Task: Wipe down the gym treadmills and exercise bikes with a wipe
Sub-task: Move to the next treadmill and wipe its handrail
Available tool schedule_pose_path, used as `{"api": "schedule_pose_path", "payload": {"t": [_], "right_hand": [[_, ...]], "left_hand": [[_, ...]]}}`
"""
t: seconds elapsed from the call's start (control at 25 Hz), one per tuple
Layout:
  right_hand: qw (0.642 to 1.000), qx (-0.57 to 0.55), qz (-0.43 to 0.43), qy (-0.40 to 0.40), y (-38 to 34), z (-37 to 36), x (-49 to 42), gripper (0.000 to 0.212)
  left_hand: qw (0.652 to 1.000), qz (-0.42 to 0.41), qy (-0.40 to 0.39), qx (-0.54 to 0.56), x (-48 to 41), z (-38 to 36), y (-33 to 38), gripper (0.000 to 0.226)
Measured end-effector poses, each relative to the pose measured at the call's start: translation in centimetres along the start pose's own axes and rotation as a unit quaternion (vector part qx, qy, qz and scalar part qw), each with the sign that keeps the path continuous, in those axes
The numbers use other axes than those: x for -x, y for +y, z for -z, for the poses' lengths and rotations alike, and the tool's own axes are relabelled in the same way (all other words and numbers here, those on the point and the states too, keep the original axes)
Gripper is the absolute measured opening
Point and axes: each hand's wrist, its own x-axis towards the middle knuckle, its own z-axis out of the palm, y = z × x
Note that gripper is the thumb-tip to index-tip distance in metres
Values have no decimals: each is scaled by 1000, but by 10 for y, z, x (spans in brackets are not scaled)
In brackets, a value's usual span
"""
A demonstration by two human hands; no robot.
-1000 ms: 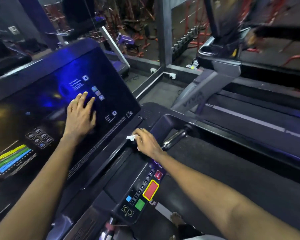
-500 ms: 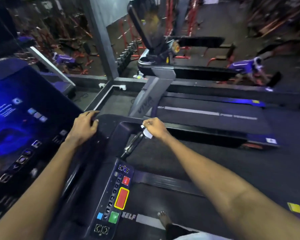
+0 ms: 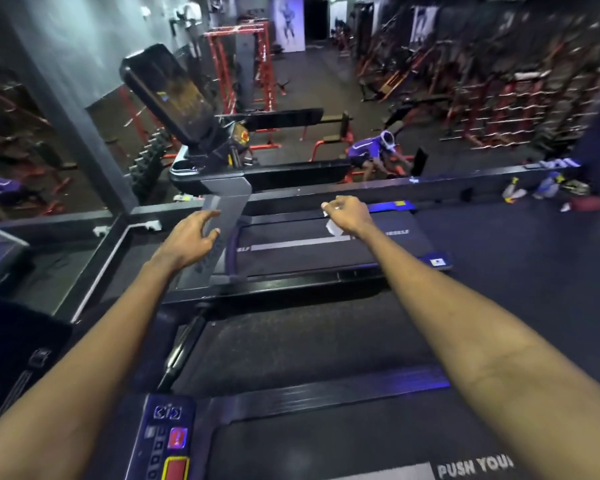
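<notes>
Head view: both bare arms are reaching out over a treadmill [image 3: 309, 341] with a dark belt. The left hand [image 3: 191, 237] is hovering, grip released, fingers spread. The right hand [image 3: 349, 213] is pinching a small white wipe [image 3: 334, 229] — blurred, seemingly crumpled — seen against the neighbouring treadmill [image 3: 291, 261].

The wipe [image 3: 334, 229] is mostly hidden in the right hand [image 3: 347, 213], far up-right of the control panel [image 3: 168, 441]. Panel cut by bottom edge, belt lettering [image 3: 471, 465] right of it clipped. Far beyond, racks [image 3: 499, 98] blurred, probably weights.
</notes>
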Motion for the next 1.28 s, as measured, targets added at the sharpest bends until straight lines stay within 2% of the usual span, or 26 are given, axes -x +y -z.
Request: {"api": "schedule_pose_path", "payload": {"t": [0.2, 0.52, 0.64, 0.72, 0.96, 1.12, 1.28], "right_hand": [[998, 17, -18, 50, 29, 71, -27, 44], [996, 31, -12, 81, 72, 169, -66, 53], [994, 70, -10, 88, 82, 207, -88, 41], [992, 76, 0, 98, 83, 232, -101, 41], [991, 67, 14, 113, 89, 270, -167, 40], [991, 54, 21, 121, 94, 280, -219, 52], [992, 52, 10, 114, 100, 284, -269, 51]], "left_hand": [[999, -39, -7, -31, -53, -12, 72, 50], [995, -93, 7, -29, -125, -31, 184, 50], [995, -98, 25, -24, -154, -36, 215, 48], [994, -101, 34, -10, -177, -41, 233, 48], [995, -98, 33, -12, -250, -60, 256, 49], [993, -110, 35, -9, -308, -77, 254, 49], [995, -96, 23, -19, -361, -90, 245, 51]]}}
